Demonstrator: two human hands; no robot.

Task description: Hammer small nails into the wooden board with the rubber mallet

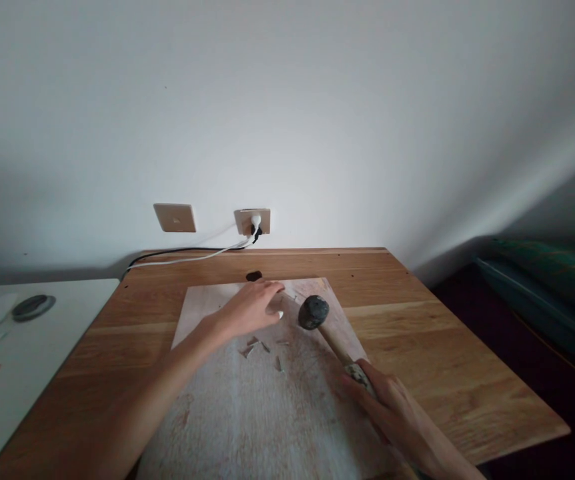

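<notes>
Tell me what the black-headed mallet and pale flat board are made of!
The rounded black mallet head may be matte rubber: it looks dark and dull. Its straight tan handle seems smooth wood, by colour. The pale board is probably unpolished wood: streaks show.

Two cables point(187, 250) are crossing the worktop's point(407, 333) far left corner; a wall socket point(242, 223) is holding their plugs point(256, 221).

Left hand point(257, 307) forward, right hand point(382, 395) curled
</notes>
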